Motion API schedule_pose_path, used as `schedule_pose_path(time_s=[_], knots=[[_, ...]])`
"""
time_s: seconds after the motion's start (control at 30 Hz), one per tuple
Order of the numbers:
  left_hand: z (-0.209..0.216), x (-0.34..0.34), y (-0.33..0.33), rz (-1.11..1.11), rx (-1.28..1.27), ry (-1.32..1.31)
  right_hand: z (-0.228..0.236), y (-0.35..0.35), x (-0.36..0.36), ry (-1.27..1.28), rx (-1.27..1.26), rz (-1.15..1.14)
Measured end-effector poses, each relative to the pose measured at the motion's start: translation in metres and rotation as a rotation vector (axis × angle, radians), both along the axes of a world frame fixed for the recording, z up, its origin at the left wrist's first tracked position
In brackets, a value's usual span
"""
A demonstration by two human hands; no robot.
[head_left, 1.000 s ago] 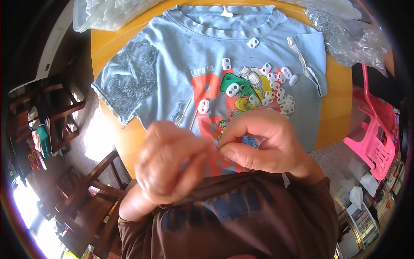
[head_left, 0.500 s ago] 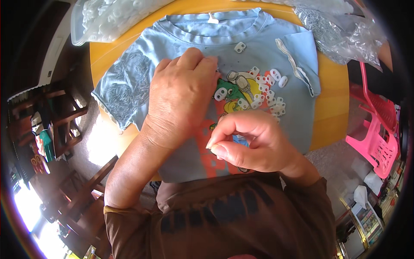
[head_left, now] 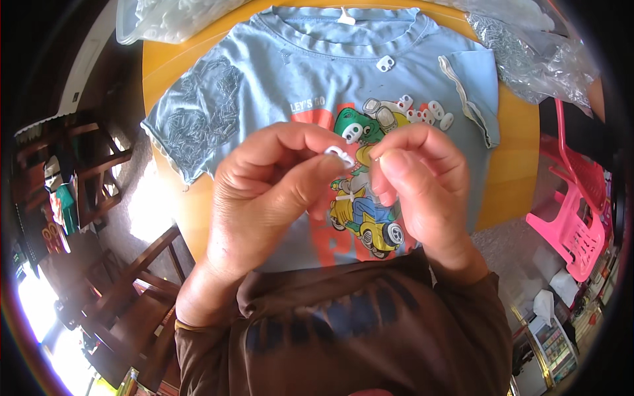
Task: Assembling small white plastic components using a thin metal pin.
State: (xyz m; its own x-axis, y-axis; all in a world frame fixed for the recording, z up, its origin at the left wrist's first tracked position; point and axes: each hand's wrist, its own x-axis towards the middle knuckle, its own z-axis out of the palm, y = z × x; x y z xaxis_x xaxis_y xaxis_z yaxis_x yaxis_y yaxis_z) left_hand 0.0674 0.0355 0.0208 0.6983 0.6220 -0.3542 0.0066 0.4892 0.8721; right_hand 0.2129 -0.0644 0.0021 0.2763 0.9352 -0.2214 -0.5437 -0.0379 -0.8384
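Note:
Between the thumb and forefinger of my left hand (head_left: 257, 195) is a small white two-holed plastic piece (head_left: 339, 157). My right hand (head_left: 429, 181) faces it a short way to the right, its thumb and forefinger pinched together; what sits in that pinch is too small to make out. Both hands are above a light blue printed T-shirt (head_left: 264, 86) spread on a table. Similar white pieces (head_left: 426, 113) lie loosely grouped beyond my right hand, partly hidden by it. A single white piece (head_left: 385, 63) rests near the collar. Many small thin metal pieces (head_left: 208, 119) cover the left sleeve.
The round yellow wooden table (head_left: 512, 181) shows around the shirt. At its far left stands a clear container (head_left: 178, 23) of white pieces. A clear bag (head_left: 538, 63) of metal pieces lies far right. A pink plastic chair (head_left: 574, 228) is on the right.
My left hand has come back from the shirt toward me, now with a white piece in its fingers. My right hand has moved right and farther from me, still pinched.

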Motion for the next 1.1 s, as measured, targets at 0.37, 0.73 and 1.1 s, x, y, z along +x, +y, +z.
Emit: schedule_pose_path(time_s=[0.37,0.73,1.1], knots=[[-0.01,-0.006,-0.015,0.045,-0.042,-0.005,0.004,0.003,-0.005,-0.041,-0.026,0.073],[-0.011,-0.01,-0.016,0.039,-0.015,-0.089,0.004,0.003,-0.007,-0.088,-0.044,0.077],[-0.013,-0.01,-0.015,0.01,0.185,-0.008,0.002,0.002,-0.008,-0.075,-0.038,0.057]])
